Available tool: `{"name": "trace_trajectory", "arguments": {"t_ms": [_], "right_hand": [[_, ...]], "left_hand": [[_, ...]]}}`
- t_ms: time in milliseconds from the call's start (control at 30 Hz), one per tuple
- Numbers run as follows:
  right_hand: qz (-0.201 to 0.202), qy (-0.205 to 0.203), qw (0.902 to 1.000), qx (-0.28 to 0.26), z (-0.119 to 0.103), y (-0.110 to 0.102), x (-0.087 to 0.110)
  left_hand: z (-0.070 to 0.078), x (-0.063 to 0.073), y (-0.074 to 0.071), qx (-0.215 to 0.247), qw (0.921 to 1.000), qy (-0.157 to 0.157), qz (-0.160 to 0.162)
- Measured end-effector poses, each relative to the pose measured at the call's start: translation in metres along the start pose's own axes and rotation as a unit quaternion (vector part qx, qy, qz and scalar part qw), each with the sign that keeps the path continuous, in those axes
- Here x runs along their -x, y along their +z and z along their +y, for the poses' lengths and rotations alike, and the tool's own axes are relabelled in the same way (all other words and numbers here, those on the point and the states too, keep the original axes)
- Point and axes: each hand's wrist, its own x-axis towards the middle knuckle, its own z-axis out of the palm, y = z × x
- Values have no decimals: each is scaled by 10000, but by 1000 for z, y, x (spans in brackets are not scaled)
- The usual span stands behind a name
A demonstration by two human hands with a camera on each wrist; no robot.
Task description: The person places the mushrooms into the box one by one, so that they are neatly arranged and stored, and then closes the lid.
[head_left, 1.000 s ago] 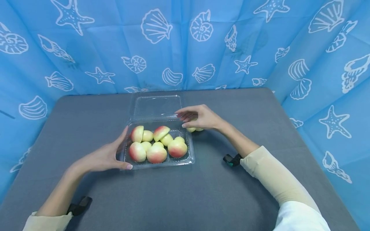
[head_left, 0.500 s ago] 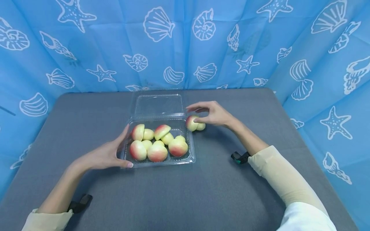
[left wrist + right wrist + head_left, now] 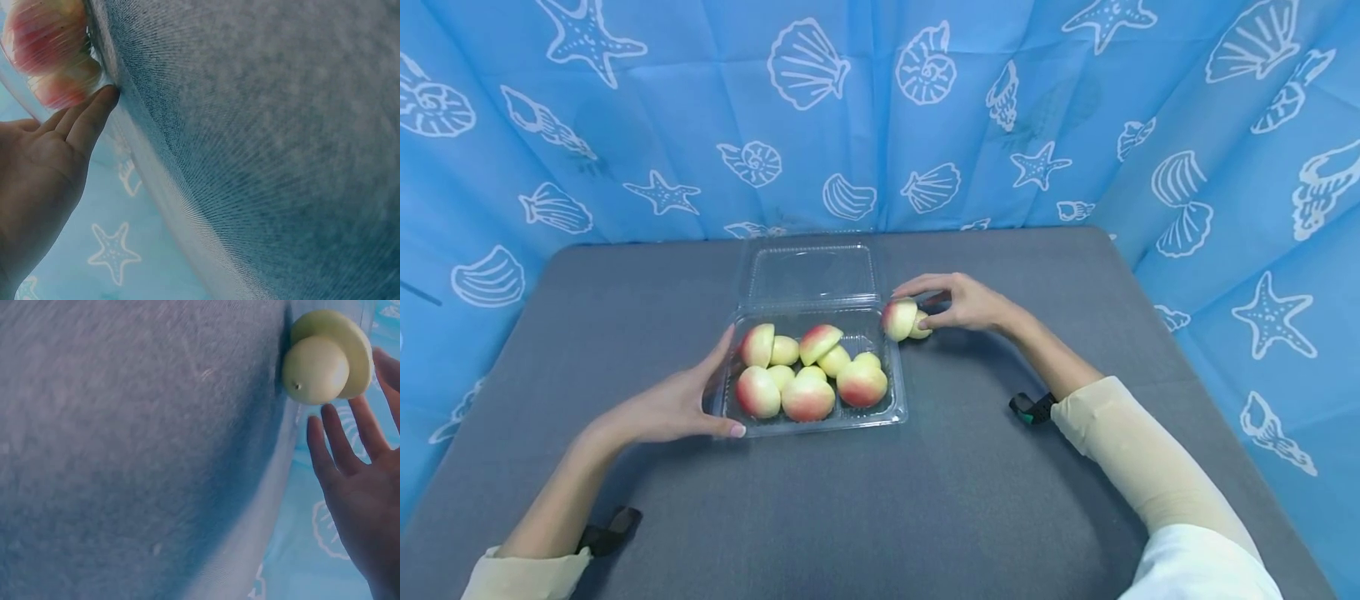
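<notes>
A clear plastic clamshell box (image 3: 850,423) lies with its lid folded back, holding several mushroom-shaped pieces (image 3: 807,397) with red-and-yellow caps and pale yellow stems. My left hand (image 3: 673,406) spans the box's left side, thumb at the front corner and straight fingers along the side; in the left wrist view the fingertips meet the wall. Another mushroom-shaped piece (image 3: 898,320) lies on its side by the box's right edge. My right hand (image 3: 966,302) arches over it, thumb beside the stem and fingers above the cap. The right wrist view shows fingers spread near the piece (image 3: 315,370), not curled round it.
The transparent lid (image 3: 812,275) lies behind the box on the grey table (image 3: 865,508). A blue curtain (image 3: 880,117) with white shells and starfish hangs along the table's back and sides. Inside the box, its back right floor (image 3: 859,337) shows bare.
My right hand has moved right from over the box's back right corner to the mushroom-shaped piece outside, its thumb shifting from the cap to the stem. The left hand stays at the box.
</notes>
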Motion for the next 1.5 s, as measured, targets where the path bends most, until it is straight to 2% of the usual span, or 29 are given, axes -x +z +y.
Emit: {"name": "trace_trajectory", "arguments": {"t_ms": [167, 367, 633, 933, 1233, 1500], "right_hand": [[-265, 222, 9993, -124, 8, 2, 0], [-124, 538, 9984, -92, 11, 8, 1], [6, 517, 9986, 135, 10, 11, 1], [210, 716, 9970, 213, 8, 9, 3], [667, 540, 9958, 308, 6, 5, 12], [1045, 326, 9938, 184, 2, 3, 12]], "left_hand": [[2, 2, 0, 42, 10000, 43, 7], [5, 4, -2, 13, 10000, 61, -14], [1, 2, 0, 27, 10000, 16, 1], [3, 2, -1, 36, 10000, 40, 0], [6, 3, -3, 65, 10000, 31, -21], [4, 2, -3, 23, 10000, 35, -21]]}}
